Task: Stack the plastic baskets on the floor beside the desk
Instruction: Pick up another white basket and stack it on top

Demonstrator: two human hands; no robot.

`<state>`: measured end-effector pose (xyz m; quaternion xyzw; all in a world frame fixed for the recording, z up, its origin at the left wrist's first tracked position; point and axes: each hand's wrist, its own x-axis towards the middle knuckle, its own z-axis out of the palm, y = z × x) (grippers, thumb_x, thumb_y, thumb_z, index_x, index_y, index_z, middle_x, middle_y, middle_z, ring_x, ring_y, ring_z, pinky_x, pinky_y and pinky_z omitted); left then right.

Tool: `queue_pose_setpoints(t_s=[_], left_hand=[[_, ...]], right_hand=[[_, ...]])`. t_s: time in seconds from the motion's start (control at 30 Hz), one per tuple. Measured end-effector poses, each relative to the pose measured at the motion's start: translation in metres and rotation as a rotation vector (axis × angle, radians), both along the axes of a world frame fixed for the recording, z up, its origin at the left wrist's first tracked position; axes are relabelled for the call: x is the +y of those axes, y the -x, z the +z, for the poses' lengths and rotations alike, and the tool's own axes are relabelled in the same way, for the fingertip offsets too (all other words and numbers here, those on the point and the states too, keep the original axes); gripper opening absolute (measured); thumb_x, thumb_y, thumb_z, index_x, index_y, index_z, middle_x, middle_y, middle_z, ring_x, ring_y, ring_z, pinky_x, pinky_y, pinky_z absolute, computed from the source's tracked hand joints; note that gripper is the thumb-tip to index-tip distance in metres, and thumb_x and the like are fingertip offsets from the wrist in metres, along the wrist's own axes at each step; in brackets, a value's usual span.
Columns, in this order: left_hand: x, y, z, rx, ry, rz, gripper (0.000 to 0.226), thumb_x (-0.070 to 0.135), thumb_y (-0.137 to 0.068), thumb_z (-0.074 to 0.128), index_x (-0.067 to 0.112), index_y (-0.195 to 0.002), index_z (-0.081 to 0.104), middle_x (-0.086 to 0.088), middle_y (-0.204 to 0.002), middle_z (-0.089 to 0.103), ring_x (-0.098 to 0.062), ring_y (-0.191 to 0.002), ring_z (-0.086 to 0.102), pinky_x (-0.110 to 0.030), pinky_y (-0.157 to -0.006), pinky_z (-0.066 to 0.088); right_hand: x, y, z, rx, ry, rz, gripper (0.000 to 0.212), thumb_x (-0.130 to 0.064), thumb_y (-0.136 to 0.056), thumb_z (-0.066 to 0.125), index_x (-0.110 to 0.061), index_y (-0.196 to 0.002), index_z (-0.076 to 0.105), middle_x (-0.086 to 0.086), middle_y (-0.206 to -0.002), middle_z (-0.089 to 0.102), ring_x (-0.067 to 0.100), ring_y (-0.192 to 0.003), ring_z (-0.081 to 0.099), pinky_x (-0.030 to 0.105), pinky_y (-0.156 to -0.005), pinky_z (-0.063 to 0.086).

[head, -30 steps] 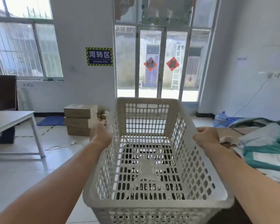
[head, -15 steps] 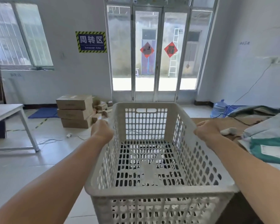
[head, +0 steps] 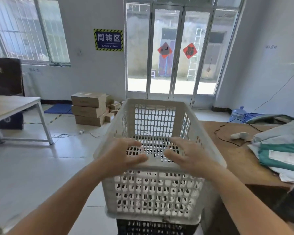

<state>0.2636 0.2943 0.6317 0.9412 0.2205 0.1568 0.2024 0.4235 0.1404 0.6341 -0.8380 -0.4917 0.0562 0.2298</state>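
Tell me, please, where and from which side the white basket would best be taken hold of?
Probably by the thick rolled rim of the white basket, from above at its two long sides, one hand each. The open top leaves that rim free, while the walls taper downward and its base sits on a black basket. The desk crowds the right side.

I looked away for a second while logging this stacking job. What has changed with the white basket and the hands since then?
The white basket went down onto a black basket beside the brown desk. The left hand and right hand let go of its side rims and now spread open at its near rim. The cardboard boxes stayed put.
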Motion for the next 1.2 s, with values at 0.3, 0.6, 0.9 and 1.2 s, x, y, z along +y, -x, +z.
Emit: queue_pose_setpoints(t_s=[0.3, 0.6, 0.9, 1.2], left_hand=[[-0.034, 0.027, -0.077, -0.180, -0.471, 0.079, 0.080, 0.043, -0.058, 0.082, 0.028, -0.127, 0.044, 0.006, -0.111, 0.055, -0.015, -0.109, 0.042, -0.032, -0.108, 0.016], [-0.028, 0.014, -0.087, -0.278, -0.741, 0.151, 0.085, 0.045, -0.045, 0.086, 0.025, -0.115, 0.044, 0.003, -0.101, 0.038, -0.019, -0.092, 0.038, -0.030, -0.083, 0.024], [-0.022, 0.011, -0.087, -0.334, -0.738, 0.122, 0.078, 0.038, -0.047, 0.086, 0.025, -0.111, 0.043, 0.005, -0.098, 0.035, -0.018, -0.091, 0.037, -0.030, -0.084, 0.024], [-0.020, -0.014, -0.066, -0.332, -0.802, 0.028, 0.074, 0.032, -0.049, 0.085, 0.020, -0.112, 0.047, -0.002, -0.093, 0.050, -0.016, -0.087, 0.033, -0.027, -0.081, 0.022]], right_hand=[[-0.040, 0.044, -0.043, -0.214, -0.074, 0.001, 0.065, -0.051, -0.084, 0.061, -0.032, -0.140, 0.035, -0.014, -0.132, 0.047, 0.006, -0.124, 0.035, 0.019, -0.096, 0.013], [-0.035, 0.035, -0.066, -0.499, -0.124, -0.085, 0.055, -0.039, -0.073, 0.074, -0.028, -0.119, 0.045, -0.007, -0.111, 0.048, 0.013, -0.106, 0.035, 0.021, -0.084, 0.010], [-0.032, 0.022, -0.079, -0.685, -0.253, -0.096, 0.061, -0.018, -0.057, 0.084, -0.024, -0.109, 0.053, -0.004, -0.094, 0.057, 0.019, -0.090, 0.052, 0.027, -0.085, 0.022], [-0.039, -0.004, -0.074, -0.600, -0.282, -0.111, 0.054, -0.028, -0.071, 0.079, -0.014, -0.118, 0.058, 0.005, -0.103, 0.062, 0.029, -0.098, 0.056, 0.029, -0.090, 0.021]])
